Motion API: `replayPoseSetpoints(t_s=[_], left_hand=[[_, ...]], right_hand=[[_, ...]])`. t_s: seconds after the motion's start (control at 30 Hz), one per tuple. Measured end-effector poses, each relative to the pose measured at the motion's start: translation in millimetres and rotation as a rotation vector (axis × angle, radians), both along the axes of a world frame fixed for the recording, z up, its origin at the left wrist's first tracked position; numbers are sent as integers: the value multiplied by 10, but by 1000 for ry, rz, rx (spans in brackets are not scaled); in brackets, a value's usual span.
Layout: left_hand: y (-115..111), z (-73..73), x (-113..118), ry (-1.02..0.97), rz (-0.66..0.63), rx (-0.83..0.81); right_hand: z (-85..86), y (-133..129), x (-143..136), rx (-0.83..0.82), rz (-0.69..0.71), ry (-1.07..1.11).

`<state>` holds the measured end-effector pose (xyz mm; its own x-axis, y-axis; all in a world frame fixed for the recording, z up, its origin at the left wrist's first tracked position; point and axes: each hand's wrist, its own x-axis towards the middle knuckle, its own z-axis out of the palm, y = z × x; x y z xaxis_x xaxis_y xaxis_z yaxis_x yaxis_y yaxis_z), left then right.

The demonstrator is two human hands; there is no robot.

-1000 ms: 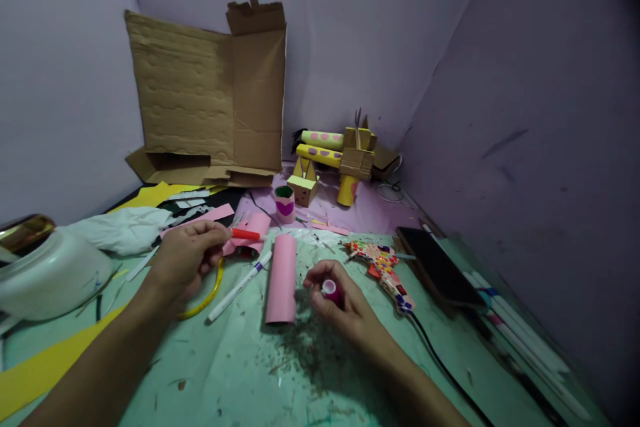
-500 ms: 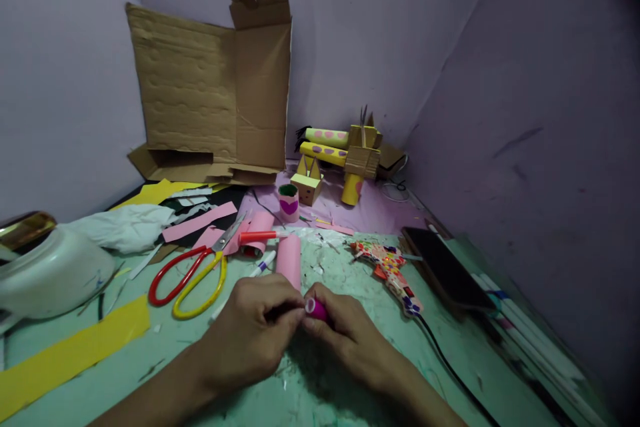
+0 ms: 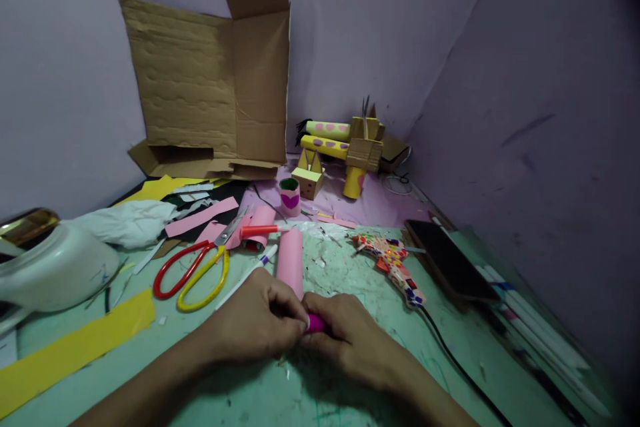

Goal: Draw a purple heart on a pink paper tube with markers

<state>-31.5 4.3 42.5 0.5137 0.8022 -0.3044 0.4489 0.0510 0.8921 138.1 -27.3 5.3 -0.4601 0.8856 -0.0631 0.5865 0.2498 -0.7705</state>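
A small magenta paper roll [image 3: 316, 323] is held between my two hands above the table. My right hand [image 3: 353, 340] is closed around it, thumb in front. My left hand [image 3: 265, 310] pinches its left end, and those fingertips cover the opening. Just beyond my fingers lies a pink tube [image 3: 290, 257], partly hidden by my left hand. A red-capped pen [image 3: 259, 230] rests across the far end of that tube. Left of my left hand are scissors [image 3: 203, 273] with one red and one yellow handle, blades apart.
A patterned glue gun [image 3: 393, 260] with a black cord lies right, near a dark phone [image 3: 453, 263] and several white pens [image 3: 537, 330]. At left are a yellow paper strip [image 3: 85, 347] and a white pot [image 3: 60, 273]. Cardboard [image 3: 210, 80] and paper-and-cardboard figures [image 3: 364, 153] stand behind.
My left fingertips have moved onto the roll's end, covering the hollow opening that showed before. The right hand keeps its hold. The camera view has shifted slightly.
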Motion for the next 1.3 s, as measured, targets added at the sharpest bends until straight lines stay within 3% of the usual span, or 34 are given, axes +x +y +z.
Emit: replayPoseSetpoints(t_s=[0.23, 0.67, 0.83, 0.97, 1.1, 1.13, 1.23, 1.3], left_hand=[[31, -38, 0, -26, 60, -214], [72, -64, -22, 46, -8, -249], [44, -72, 54, 58, 110, -72], [7, -47, 98, 9, 164, -36], [87, -8, -51, -74, 205, -1], [122, 7, -117, -128, 255, 26], [187, 62, -267, -295, 569, 88], [159, 91, -264, -279, 479, 115]], right_hand=[[-2, -7, 7, 75, -33, -61], [-1, -23, -34, 90, 21, -162], [3, -30, -74, 102, -28, -230], [1, -35, -102, 156, -76, -235], [-21, -15, -22, 169, -92, -214], [-31, -3, 10, 176, -120, -187], [-62, 36, 72, 227, -233, -77], [-82, 52, 60, 247, -220, -18]])
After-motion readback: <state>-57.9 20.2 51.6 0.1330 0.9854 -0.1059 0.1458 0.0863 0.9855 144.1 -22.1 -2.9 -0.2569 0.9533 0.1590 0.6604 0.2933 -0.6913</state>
